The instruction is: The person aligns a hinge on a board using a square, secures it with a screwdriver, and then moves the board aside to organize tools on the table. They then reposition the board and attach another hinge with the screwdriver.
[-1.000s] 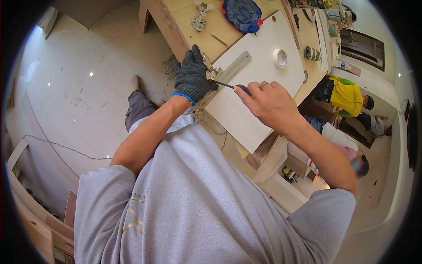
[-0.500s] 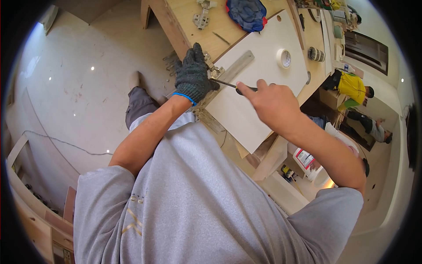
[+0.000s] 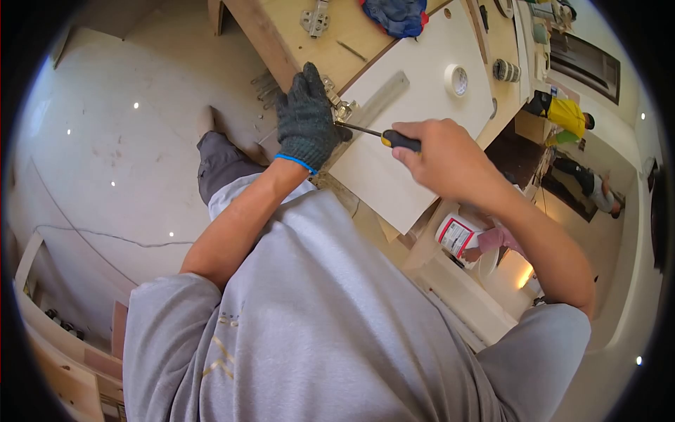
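A metal hinge (image 3: pixel 342 109) sits at the near-left corner of a white panel (image 3: pixel 415 119), which lies flat on the plywood worktop (image 3: pixel 302 49). The left hand (image 3: pixel 306 119), in a dark knitted glove with a blue cuff, is pressed down over the hinge and the panel's corner, fingers closed around it. The bare right hand (image 3: pixel 443 158) is wrapped tight around the black-and-yellow handle of a screwdriver (image 3: pixel 383 135), whose thin steel shank runs left so that the tip meets the hinge.

As I read it, the hinge is already seated in place and the fixing is under way; whether its screws are fully home I cannot tell, as the glove hides most of it. 1 more hinge (image 3: pixel 314 17) lies loose near the worktop's far edge, so more fitting may remain.

The panel is smooth, matt and rectangular, with a round hole near its far corner. A long steel ruler (image 3: pixel 376 98) lies slantwise on it just beyond the hinge, and a roll of pale tape (image 3: pixel 455 79) stands further towards the right edge. A crumpled blue cloth (image 3: pixel 394 14) rests at the far edge. Beyond the worktop, a person in a yellow top (image 3: pixel 566 116) crouches on the floor.
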